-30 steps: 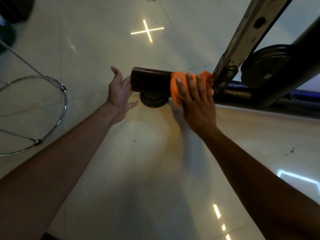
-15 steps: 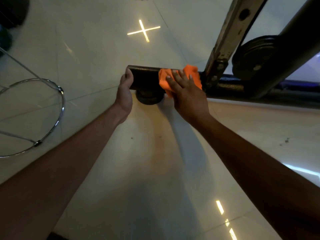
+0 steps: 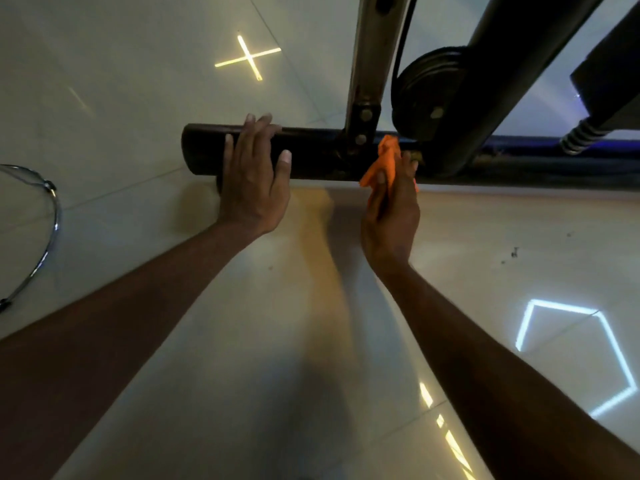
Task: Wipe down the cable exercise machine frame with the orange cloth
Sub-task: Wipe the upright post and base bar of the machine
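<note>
We brace our left hand (image 3: 254, 181), fingers flat, on the machine's base bar (image 3: 311, 157) while our right hand (image 3: 389, 209) grips the orange cloth (image 3: 384, 161) against the upright's bolted joint (image 3: 360, 133).

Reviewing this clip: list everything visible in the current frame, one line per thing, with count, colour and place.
base bar: one, dark brown-black, lying across the middle on the floor.
upright post: one, pale worn metal, bolted to the bar, rising to the top edge.
pulley wheel: one, black, right of the post.
thick tube: one, black, slanting top right.
coiled spring: one, silvery, far right.
orange cloth: one, bunched against the bar right of the post.
chrome ring: one, left edge, partly out of view.
tiled floor: pale, glossy, with light reflections.
left hand: fingers laid flat over the bar.
right hand: grips the cloth.
</note>
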`<action>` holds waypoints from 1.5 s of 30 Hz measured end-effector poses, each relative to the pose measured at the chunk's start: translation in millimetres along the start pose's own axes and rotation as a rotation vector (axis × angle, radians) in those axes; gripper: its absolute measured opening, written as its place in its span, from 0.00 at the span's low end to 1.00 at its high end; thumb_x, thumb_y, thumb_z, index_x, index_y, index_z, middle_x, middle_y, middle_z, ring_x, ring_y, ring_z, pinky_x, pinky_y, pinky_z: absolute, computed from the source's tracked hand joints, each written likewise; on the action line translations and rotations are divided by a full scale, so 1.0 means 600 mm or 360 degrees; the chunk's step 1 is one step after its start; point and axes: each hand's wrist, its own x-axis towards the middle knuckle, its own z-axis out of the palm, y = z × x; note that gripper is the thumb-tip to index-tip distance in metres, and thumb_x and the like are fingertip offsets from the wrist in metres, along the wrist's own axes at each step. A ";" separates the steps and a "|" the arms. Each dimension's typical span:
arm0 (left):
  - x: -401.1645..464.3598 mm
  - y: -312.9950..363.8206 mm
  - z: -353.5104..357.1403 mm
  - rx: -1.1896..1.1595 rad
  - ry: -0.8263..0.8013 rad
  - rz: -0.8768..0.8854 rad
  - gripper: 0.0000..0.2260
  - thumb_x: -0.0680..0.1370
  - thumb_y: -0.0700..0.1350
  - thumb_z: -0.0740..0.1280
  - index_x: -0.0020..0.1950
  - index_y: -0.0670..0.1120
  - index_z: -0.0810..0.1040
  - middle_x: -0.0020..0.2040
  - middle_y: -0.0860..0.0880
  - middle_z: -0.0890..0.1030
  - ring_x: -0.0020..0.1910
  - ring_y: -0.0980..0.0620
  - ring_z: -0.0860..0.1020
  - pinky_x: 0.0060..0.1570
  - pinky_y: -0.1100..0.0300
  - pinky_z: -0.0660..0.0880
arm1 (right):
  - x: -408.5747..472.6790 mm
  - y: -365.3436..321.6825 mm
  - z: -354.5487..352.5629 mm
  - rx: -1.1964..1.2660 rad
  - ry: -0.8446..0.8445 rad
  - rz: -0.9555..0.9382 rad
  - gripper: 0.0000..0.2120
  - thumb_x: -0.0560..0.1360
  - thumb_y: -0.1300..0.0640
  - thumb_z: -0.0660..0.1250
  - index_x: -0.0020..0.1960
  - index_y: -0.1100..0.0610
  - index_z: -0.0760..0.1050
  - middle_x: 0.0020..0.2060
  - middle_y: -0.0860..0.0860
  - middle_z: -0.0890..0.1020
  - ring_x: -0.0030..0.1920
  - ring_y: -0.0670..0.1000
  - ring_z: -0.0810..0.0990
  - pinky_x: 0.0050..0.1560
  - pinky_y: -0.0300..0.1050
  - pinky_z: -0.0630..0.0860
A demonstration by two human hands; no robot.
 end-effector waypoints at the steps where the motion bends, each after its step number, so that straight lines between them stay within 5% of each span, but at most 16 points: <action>1: 0.006 0.006 0.006 0.0008 -0.0027 0.0017 0.22 0.88 0.51 0.54 0.80 0.44 0.69 0.82 0.45 0.67 0.85 0.45 0.58 0.85 0.40 0.50 | 0.002 -0.002 0.020 -0.0067 -0.0003 -0.0013 0.29 0.91 0.48 0.55 0.88 0.57 0.57 0.87 0.57 0.58 0.87 0.55 0.53 0.82 0.37 0.57; 2: 0.012 0.011 0.011 0.0021 -0.0059 0.0024 0.22 0.88 0.51 0.54 0.80 0.44 0.68 0.82 0.45 0.67 0.85 0.45 0.58 0.85 0.41 0.49 | 0.001 -0.003 0.043 -0.0179 -0.0014 -0.0062 0.30 0.91 0.48 0.55 0.88 0.59 0.53 0.88 0.59 0.52 0.88 0.58 0.46 0.84 0.38 0.48; 4: 0.021 0.014 0.022 0.0069 -0.0122 0.0045 0.21 0.89 0.50 0.54 0.80 0.44 0.68 0.83 0.44 0.67 0.85 0.45 0.58 0.85 0.41 0.49 | -0.002 -0.005 0.085 -0.0394 0.0022 -0.0151 0.34 0.90 0.48 0.56 0.87 0.65 0.49 0.87 0.64 0.47 0.87 0.66 0.40 0.86 0.54 0.37; 7: 0.033 0.010 0.036 0.0180 -0.0238 0.0121 0.21 0.89 0.50 0.53 0.80 0.46 0.67 0.84 0.45 0.65 0.86 0.45 0.55 0.85 0.40 0.47 | 0.002 -0.004 0.118 -0.0487 0.0167 -0.0110 0.37 0.89 0.46 0.60 0.87 0.67 0.49 0.86 0.67 0.48 0.86 0.71 0.42 0.84 0.71 0.43; 15: 0.037 -0.001 0.054 0.0290 -0.0308 0.0200 0.23 0.88 0.50 0.56 0.83 0.47 0.62 0.85 0.45 0.62 0.87 0.44 0.51 0.84 0.37 0.43 | 0.025 0.076 0.083 -0.0779 0.0150 -0.0383 0.33 0.89 0.41 0.54 0.87 0.60 0.57 0.86 0.64 0.56 0.86 0.69 0.50 0.84 0.72 0.45; 18: 0.038 -0.006 0.061 0.0373 -0.0308 0.0233 0.25 0.88 0.52 0.54 0.85 0.47 0.60 0.86 0.45 0.60 0.87 0.44 0.50 0.84 0.36 0.44 | 0.024 0.057 0.093 -0.0709 0.0204 -0.0263 0.34 0.89 0.41 0.51 0.87 0.62 0.57 0.86 0.66 0.54 0.86 0.71 0.47 0.84 0.71 0.40; 24: 0.039 0.006 0.076 0.0513 -0.0303 0.0175 0.27 0.87 0.54 0.52 0.87 0.49 0.57 0.86 0.44 0.57 0.87 0.41 0.49 0.83 0.33 0.41 | 0.026 0.054 0.103 -0.0781 0.0161 -0.0259 0.38 0.87 0.40 0.63 0.86 0.63 0.57 0.85 0.68 0.55 0.85 0.74 0.49 0.83 0.73 0.42; 27: 0.037 0.011 0.083 0.0590 -0.0280 0.0171 0.28 0.87 0.58 0.51 0.87 0.52 0.56 0.87 0.43 0.57 0.87 0.39 0.49 0.82 0.31 0.41 | 0.032 0.095 0.060 -0.0929 0.0050 -0.0533 0.34 0.89 0.44 0.62 0.87 0.60 0.58 0.86 0.65 0.57 0.85 0.71 0.52 0.84 0.73 0.45; 32: 0.037 0.020 0.087 0.0605 -0.0314 0.0143 0.30 0.86 0.64 0.50 0.87 0.56 0.55 0.87 0.45 0.55 0.87 0.38 0.46 0.80 0.29 0.38 | 0.035 0.063 0.053 -0.0794 0.0026 -0.0430 0.33 0.90 0.44 0.59 0.87 0.60 0.57 0.86 0.63 0.55 0.86 0.70 0.49 0.85 0.71 0.43; 37: 0.025 0.040 0.084 0.0501 -0.0375 0.0100 0.32 0.85 0.63 0.57 0.87 0.55 0.55 0.88 0.46 0.52 0.87 0.39 0.44 0.79 0.30 0.35 | 0.032 0.071 -0.007 -0.0588 -0.0242 -0.0552 0.30 0.88 0.54 0.62 0.87 0.57 0.58 0.87 0.58 0.56 0.87 0.64 0.48 0.84 0.71 0.53; 40: -0.006 0.074 0.092 0.0241 -0.0310 0.0074 0.31 0.85 0.57 0.63 0.86 0.51 0.60 0.88 0.48 0.55 0.87 0.43 0.46 0.81 0.34 0.36 | 0.027 0.063 -0.061 -0.0366 -0.0373 -0.0422 0.30 0.86 0.58 0.65 0.86 0.53 0.61 0.86 0.54 0.62 0.86 0.57 0.59 0.79 0.54 0.68; 43: -0.051 0.111 0.101 -0.0086 -0.0219 0.0083 0.28 0.83 0.53 0.66 0.82 0.48 0.68 0.84 0.48 0.65 0.86 0.46 0.56 0.84 0.38 0.46 | 0.014 0.067 -0.107 -0.0322 -0.0368 -0.0274 0.25 0.88 0.52 0.63 0.83 0.51 0.68 0.74 0.57 0.79 0.68 0.57 0.82 0.66 0.51 0.81; 45: -0.073 0.132 0.107 -0.0176 -0.0113 0.0130 0.23 0.83 0.51 0.67 0.77 0.47 0.73 0.79 0.47 0.72 0.84 0.45 0.62 0.84 0.38 0.51 | 0.007 0.080 -0.140 -0.0312 -0.0341 -0.0282 0.21 0.89 0.48 0.61 0.79 0.54 0.73 0.58 0.54 0.87 0.52 0.52 0.86 0.56 0.52 0.83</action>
